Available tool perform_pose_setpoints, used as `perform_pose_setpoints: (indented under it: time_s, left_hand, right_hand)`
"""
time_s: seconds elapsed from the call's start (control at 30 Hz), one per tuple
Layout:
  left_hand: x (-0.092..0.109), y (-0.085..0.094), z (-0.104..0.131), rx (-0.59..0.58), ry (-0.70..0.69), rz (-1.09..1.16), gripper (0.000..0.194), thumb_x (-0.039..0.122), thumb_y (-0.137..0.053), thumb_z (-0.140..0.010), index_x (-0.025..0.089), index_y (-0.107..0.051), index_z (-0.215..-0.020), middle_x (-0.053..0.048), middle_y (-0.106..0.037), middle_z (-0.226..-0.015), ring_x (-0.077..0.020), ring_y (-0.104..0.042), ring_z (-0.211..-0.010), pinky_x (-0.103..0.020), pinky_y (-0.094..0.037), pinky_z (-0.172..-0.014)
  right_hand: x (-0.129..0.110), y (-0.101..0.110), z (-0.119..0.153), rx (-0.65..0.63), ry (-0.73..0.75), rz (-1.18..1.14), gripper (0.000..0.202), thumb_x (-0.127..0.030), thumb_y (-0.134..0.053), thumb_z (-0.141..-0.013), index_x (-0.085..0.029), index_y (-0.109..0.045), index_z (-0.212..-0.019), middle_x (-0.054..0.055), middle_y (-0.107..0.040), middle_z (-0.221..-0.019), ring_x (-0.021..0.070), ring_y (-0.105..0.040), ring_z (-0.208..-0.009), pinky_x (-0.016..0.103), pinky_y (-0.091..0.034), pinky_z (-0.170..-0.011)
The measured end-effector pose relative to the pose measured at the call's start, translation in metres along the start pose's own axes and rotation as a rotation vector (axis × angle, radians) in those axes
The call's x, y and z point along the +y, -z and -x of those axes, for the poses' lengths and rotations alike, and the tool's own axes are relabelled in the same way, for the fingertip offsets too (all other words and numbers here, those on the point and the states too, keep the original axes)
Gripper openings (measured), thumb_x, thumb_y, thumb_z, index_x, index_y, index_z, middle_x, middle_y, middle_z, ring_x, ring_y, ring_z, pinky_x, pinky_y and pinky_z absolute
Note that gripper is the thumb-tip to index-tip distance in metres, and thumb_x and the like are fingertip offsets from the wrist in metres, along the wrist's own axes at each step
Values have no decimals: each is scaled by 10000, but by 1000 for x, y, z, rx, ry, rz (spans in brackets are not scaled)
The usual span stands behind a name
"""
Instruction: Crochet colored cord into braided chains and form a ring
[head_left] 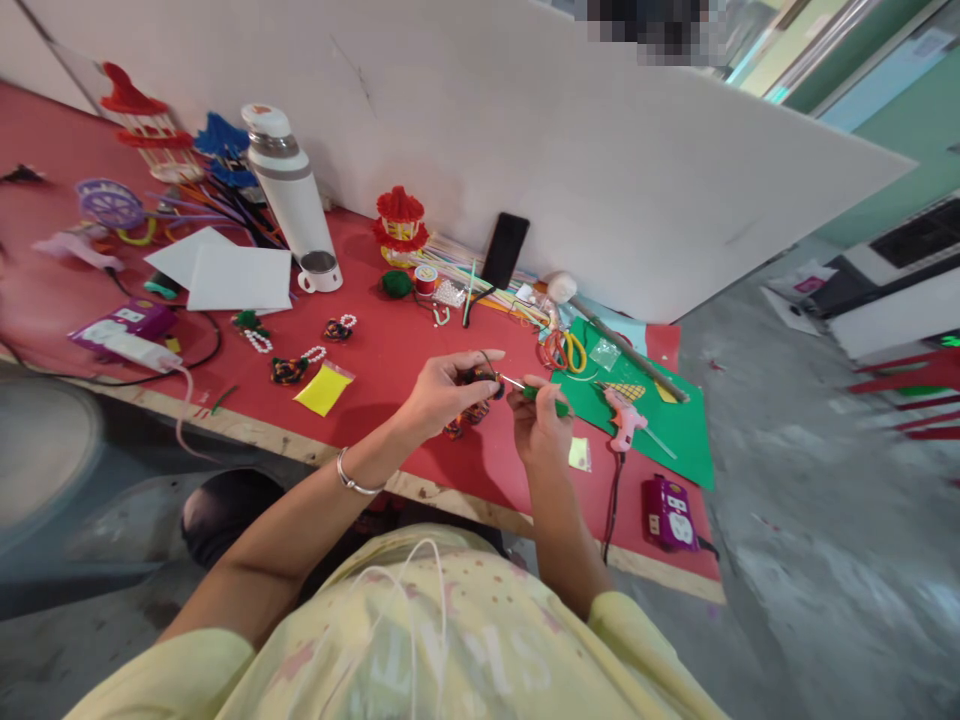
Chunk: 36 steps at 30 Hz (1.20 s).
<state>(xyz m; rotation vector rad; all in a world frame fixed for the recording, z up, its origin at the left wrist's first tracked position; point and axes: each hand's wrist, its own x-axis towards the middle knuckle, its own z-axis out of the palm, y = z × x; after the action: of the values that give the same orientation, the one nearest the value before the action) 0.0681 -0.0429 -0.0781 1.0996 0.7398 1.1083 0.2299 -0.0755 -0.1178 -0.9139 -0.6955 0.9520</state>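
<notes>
Pipe-cleaner ornament (480, 378) sits pinched in our left hand (442, 390) above the red table (390, 350); our right hand (541, 420) grips a green pipe cleaner (546, 398), whose wire end could slip and jab.

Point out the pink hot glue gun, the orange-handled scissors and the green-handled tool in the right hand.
Pink plastic hot glue gun (624, 420): head view, on its body.
Orange-and-yellow-handled scissors (564, 350): head view, on the handle loops.
Green-handled thin tool (541, 394): head view, on the green grip above the right hand (541, 432).
</notes>
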Motion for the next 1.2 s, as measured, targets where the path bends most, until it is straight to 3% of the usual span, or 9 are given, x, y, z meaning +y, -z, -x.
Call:
perform_pose_setpoints:
  time_s: [0.3,0.5,0.97,1.2]
  left_hand:
    - [1,-1,0,93,-62,-156,526,255,-809,-752,113,-781,-1257,-15,-717,-817,-119,-625,-720,-234,-518,-722]
    - [-1,0,0,111,-149,-315,444,266,-770,-786,129,-806,-1206,-26,-753,-868,-140,-663,-785,-237,-529,-764]
    - [-4,-1,-3,103,-127,-224,421,256,-769,-786,123,-807,-1184,-34,-756,-861,-138,-665,-769,-237,-532,-746]
    - [-11,1,-5,94,-143,-198,228,262,-738,-830,133,-825,-997,-88,-787,-1128,-148,-698,-869,-242,-538,-792]
  right_hand:
    - [-9,3,1,-12,52,109,288,-521,-836,-806,-235,-809,-805,10,-795,-767,141,-686,-659,323,-559,-683]
    - [-12,4,2,6,146,212,224,-460,-808,-850,-240,-826,-815,12,-816,-799,152,-709,-725,331,-550,-760]
    - [-14,3,2,-20,184,271,230,-456,-785,-870,-237,-825,-813,19,-815,-798,174,-737,-757,346,-576,-780]
    - [-20,-1,4,-53,354,398,201,-402,-755,-904,-247,-819,-793,25,-815,-817,197,-748,-800,371,-594,-783]
